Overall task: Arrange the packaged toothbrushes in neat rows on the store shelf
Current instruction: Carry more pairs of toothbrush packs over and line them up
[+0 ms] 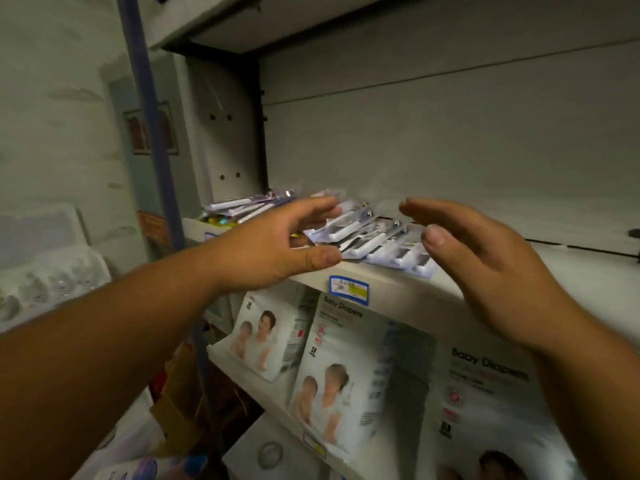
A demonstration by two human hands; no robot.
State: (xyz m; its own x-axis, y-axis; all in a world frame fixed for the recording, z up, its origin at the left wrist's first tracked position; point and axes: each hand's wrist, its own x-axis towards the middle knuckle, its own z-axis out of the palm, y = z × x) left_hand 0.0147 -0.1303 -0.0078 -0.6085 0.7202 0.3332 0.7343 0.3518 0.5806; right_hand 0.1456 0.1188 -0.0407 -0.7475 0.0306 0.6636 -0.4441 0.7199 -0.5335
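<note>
The toothbrush packs (pixel 374 237) are lying fanned on the shelf (pixel 398 296), at 3 o'clock from the left hand (pixel 277 244) and 9 o'clock from the right hand (pixel 485 261). Both hands are hovering with fingers spread and palms facing inward, gripping nothing. The packs' long axes are running roughly 8 to 2 o'clock.

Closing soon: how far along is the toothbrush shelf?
Done: little; the toothbrush packs lie fanned on the shelf, not in rows. In hand: nothing; the open left hand and right hand flank that fan. Left: squaring it and the jumbled pile behind the left hand.
</note>
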